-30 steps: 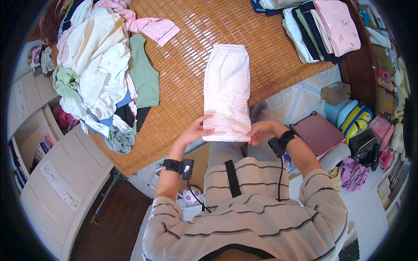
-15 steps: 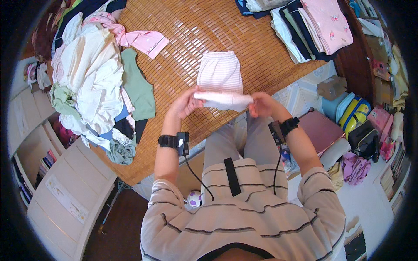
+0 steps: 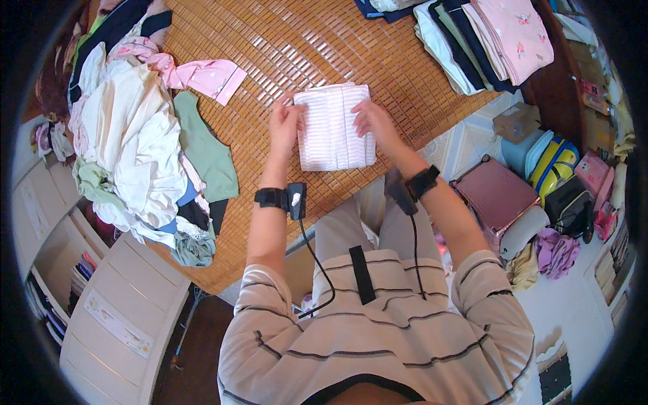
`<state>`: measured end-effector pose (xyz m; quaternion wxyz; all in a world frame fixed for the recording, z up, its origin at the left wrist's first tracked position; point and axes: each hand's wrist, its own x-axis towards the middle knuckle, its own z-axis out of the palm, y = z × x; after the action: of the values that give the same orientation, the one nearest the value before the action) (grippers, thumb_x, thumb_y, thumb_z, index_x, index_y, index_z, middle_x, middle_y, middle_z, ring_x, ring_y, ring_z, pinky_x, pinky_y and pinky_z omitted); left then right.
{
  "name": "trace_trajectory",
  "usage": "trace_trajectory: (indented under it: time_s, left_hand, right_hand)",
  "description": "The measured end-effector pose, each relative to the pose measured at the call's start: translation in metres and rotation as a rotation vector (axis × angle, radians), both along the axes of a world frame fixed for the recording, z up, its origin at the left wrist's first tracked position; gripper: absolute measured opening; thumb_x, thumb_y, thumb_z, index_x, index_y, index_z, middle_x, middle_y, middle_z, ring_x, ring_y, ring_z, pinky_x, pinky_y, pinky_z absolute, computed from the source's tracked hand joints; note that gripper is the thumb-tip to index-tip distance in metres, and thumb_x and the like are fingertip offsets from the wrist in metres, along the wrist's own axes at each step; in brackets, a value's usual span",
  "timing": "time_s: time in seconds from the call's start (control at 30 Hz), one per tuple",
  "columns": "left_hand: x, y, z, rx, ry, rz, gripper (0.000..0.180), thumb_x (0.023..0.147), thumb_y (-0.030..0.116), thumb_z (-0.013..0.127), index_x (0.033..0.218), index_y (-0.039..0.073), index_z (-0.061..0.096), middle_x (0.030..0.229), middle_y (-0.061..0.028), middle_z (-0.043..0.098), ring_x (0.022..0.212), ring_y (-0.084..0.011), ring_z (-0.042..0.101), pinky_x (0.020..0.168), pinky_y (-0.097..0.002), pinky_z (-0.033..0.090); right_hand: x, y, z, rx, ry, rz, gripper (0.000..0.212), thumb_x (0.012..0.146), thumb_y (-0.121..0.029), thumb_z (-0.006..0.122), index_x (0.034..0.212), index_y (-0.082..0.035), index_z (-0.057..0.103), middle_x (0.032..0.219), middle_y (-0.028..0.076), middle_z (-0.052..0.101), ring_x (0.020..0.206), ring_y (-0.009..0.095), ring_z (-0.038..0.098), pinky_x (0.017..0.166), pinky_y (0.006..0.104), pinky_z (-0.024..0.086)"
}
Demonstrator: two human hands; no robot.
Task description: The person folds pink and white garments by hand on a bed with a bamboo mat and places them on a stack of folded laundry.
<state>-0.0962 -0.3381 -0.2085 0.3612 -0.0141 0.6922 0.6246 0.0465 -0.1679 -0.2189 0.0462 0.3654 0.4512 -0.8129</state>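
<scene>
A striped pink-and-white garment (image 3: pixel 332 131) lies folded into a neat, nearly square bundle on the woven bamboo mat (image 3: pixel 270 61) in front of me. At its left edge is my left hand (image 3: pixel 286 125), its fingers loosely bent and apart. My right hand (image 3: pixel 375 124) rests over the right edge with its fingers spread on the cloth. Neither hand grips the fabric. Both wrists wear black straps with small cabled devices.
To the left lies a loose heap of clothes (image 3: pixel 128 128), with a green sleeveless top (image 3: pixel 202 152) beside it. Folded clothes (image 3: pixel 509 40) are stacked at the far right. Past the mat's right edge stand a pink suitcase (image 3: pixel 496 192) and several bags.
The garment's near part, held up between both hands before, is now folded over and lies flat. Both hands have moved away from me and let go of the cloth.
</scene>
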Motion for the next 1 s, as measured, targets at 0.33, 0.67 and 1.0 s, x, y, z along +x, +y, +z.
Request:
trace_trajectory:
  time_s: [0.33, 0.67, 1.0]
  left_hand:
    - [0.009, 0.057, 0.019, -0.225, 1.176, -0.742, 0.030, 0.072, 0.017, 0.059, 0.101, 0.013, 0.059, 0.109, -0.0109, 0.051, 0.101, -0.0274, 0.048, 0.086, -0.0400, 0.036]
    - [0.007, 0.061, -0.022, -0.581, 1.138, -0.813, 0.043, 0.079, 0.030, 0.053, 0.120, 0.025, 0.045, 0.106, -0.0128, 0.050, 0.096, -0.0303, 0.047, 0.085, -0.0442, 0.034]
    - [0.037, 0.013, -0.034, -0.246, 0.378, -0.264, 0.048, 0.079, 0.014, 0.055, 0.120, -0.002, 0.037, 0.110, -0.0210, 0.049, 0.102, -0.0286, 0.048, 0.088, -0.0341, 0.036]
  right_hand:
    - [0.008, -0.051, 0.013, 1.489, 0.096, 0.612, 0.048, 0.073, -0.037, 0.058, 0.111, -0.009, 0.049, 0.121, 0.011, 0.040, 0.117, 0.029, 0.031, 0.097, 0.0430, 0.024]
    - [0.013, -0.031, 0.020, 1.413, 0.228, 0.589, 0.050, 0.074, -0.031, 0.058, 0.115, -0.006, 0.045, 0.120, 0.015, 0.041, 0.114, 0.031, 0.036, 0.097, 0.0398, 0.027]
    - [0.083, 0.010, -0.019, 1.154, -0.246, -0.051, 0.046, 0.075, -0.027, 0.061, 0.109, 0.001, 0.045, 0.098, 0.017, 0.051, 0.092, 0.027, 0.048, 0.082, 0.0358, 0.037]
